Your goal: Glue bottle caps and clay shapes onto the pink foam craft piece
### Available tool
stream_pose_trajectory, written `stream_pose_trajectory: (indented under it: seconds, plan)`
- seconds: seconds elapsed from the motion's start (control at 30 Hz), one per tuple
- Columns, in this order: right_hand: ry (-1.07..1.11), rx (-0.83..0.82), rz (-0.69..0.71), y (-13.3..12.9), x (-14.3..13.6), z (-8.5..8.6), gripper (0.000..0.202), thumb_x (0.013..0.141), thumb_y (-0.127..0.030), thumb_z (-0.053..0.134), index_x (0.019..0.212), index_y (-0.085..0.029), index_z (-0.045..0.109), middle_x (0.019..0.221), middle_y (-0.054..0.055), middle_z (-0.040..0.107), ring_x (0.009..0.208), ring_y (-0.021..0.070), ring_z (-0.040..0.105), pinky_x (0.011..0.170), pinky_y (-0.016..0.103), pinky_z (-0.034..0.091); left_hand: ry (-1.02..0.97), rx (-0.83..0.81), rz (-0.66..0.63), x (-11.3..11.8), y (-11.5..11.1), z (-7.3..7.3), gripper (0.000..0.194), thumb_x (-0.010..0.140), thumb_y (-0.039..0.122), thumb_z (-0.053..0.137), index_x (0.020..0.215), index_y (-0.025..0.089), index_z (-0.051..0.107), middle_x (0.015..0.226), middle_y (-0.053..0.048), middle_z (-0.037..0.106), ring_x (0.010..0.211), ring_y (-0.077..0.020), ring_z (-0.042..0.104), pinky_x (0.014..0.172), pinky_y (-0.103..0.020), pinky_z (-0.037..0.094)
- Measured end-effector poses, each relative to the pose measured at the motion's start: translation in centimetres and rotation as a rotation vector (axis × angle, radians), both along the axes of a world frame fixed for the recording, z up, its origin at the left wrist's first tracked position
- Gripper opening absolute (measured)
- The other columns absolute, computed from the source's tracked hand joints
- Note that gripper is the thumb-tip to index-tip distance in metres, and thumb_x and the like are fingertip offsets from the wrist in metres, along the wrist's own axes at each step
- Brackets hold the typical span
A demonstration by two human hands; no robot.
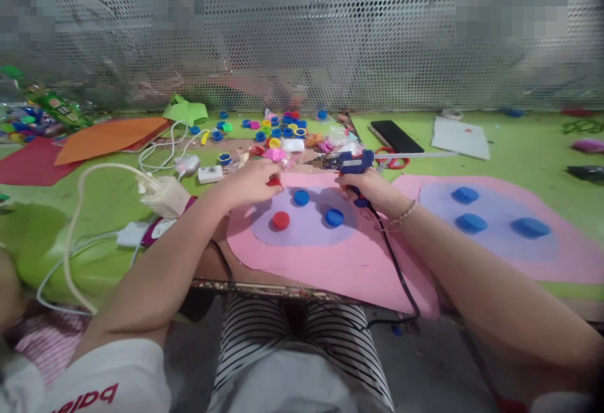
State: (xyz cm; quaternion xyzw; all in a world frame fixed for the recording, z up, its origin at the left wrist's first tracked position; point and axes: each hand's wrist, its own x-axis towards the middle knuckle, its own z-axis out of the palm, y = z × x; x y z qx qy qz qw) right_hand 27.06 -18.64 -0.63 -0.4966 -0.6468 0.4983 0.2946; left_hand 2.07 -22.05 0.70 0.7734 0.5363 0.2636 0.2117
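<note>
My left hand (255,182) pinches a small red cap (274,182) above the left edge of a purple paper oval (311,233). That oval lies on pink paper (245,243) and bears a blue cap (301,198), another blue cap (335,217) and a red cap (281,221). At the oval's right side, my right hand (365,189) is wrapped round the handle of a blue glue gun (356,162). A white glue stick (415,155) sticks out of its back, and the nozzle points left. A black cord (396,262) hangs from the gun.
Loose coloured caps (278,126) lie behind my hands. To the right are a black phone (396,136), red scissors (394,160) and a second pink sheet (576,249) with blue caps. White chargers (165,196) and cables stand left, near orange paper (111,139). A perforated metal panel (302,35) rises behind.
</note>
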Motion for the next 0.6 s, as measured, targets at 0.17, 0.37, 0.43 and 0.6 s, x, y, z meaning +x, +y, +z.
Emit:
stream_pose_trajectory:
  seconds: [0.17,0.37,0.43,0.6]
  plan:
    - [-0.059,-0.023,-0.002,0.0,-0.1,-0.1,0.029,0.07,-0.02,0.055,0.043,-0.016,0.045,0.036,-0.003,0.042,0.034,0.0056,0.036,0.037,0.022,0.028,0.054,-0.028,0.035,-1.1,0.2,-0.4,0.013,0.057,0.009,0.065,0.06,0.02,0.06,0.066,-0.003,0.048,0.071,-0.0189,0.047,0.067,-0.026,0.031]
    - [-0.016,0.002,0.035,0.6,0.2,-0.9,0.027,0.07,-0.021,0.056,0.046,-0.016,0.046,0.037,-0.003,0.043,0.036,0.0065,0.039,0.039,0.021,0.03,0.236,-0.054,0.078,-1.7,0.4,0.0,0.011,0.058,0.013,0.061,0.066,0.02,0.057,0.073,-0.005,0.05,0.083,-0.0231,0.05,0.074,-0.03,0.036]
    - [-0.017,-0.004,0.034,0.6,0.2,-1.0,0.026,0.07,-0.021,0.057,0.047,-0.016,0.046,0.037,-0.003,0.044,0.036,0.007,0.04,0.039,0.022,0.029,0.427,-0.061,0.062,-1.7,0.3,0.5,0.011,0.064,0.017,0.056,0.074,0.02,0.057,0.081,-0.006,0.053,0.088,-0.0233,0.051,0.076,-0.032,0.038]
    - [0.005,-0.006,0.038,0.5,0.2,-0.9,0.027,0.07,-0.021,0.057,0.047,-0.016,0.046,0.037,-0.003,0.044,0.036,0.0071,0.039,0.039,0.022,0.028,0.636,0.016,0.01,-1.4,0.0,1.1,0.017,0.071,0.019,0.048,0.086,0.018,0.056,0.093,-0.008,0.056,0.095,-0.023,0.052,0.078,-0.033,0.041]
